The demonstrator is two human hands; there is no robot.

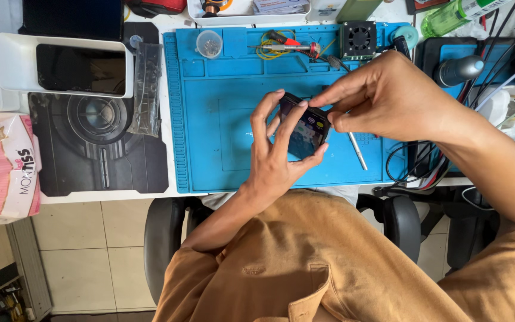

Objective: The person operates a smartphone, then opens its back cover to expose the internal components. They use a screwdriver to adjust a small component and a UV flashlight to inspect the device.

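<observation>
We have the dark phone (303, 128) lifted just above the middle of the blue work mat (222, 119), and both hands are on it. Our left hand (278, 152) cradles it from the near side, thumb along the right edge and fingers curled over the far-left edge — a closed, firm hold around the body. Our right hand (382, 98) comes in from the far right with thumb and forefinger pinched together at the phone's far corner; whether something small sits between those fingertips we cannot tell.

As far as we can judge, the work is in an early or middle stretch: the phone looks whole, its screen lit with small coloured marks, and no loose parts from it lie on the mat. A slim silver tool (357, 150) rests on the mat just right of the phone, not picked up.

On containers — a small round clear tub (209, 43) stands at the mat's far-left corner with what seem to be tiny metal bits inside, too small to name. A white tray (4, 65) to the far left holds a flat dark slab. At the far edge a shallow white bin (193, 13) carries a copper-coloured item and some papers. A small black fan (358, 39) sits on the mat's far right.
</observation>
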